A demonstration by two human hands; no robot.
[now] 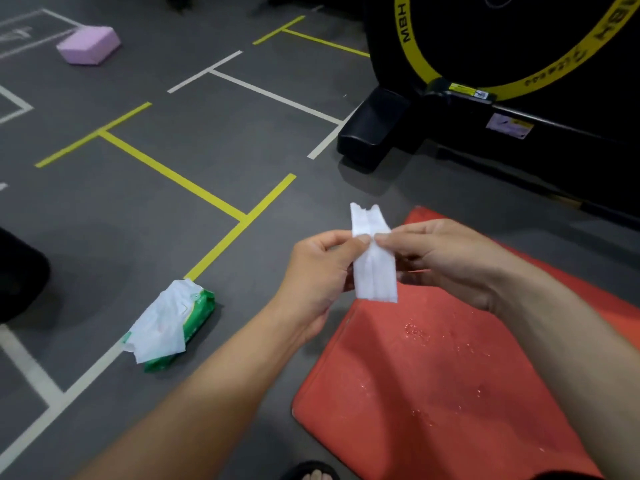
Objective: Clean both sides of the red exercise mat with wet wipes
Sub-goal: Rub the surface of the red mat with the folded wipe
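Both hands are raised over the near corner of the red exercise mat, which lies flat on the floor at about 5 o'clock in the view, its far corner running toward 2 o'clock under the forearm. The left hand pinches one long edge of a folded wet wipe between thumb and forefinger, and the right hand pinches the opposite edge the same way, the other fingers loosely curled. The step in hand looks like opening the wipe: drawing the two pinches evenly apart should spread it without tearing, and a fully opened sheet would cover more mat per pass. Droplets glisten on the mat's surface, so wiping would best begin there and work outward toward the edges. The wipes pack lies on the floor at 8 o'clock, well apart from the mat's left edge, with a loose sheet draped over it. An exercise machine stands at 1 o'clock, its black foot near the mat's far corner, which I judge could crowd flipping the mat that way; the marked floor toward 10 o'clock, where a purple foam block sits far off, offers freer room.
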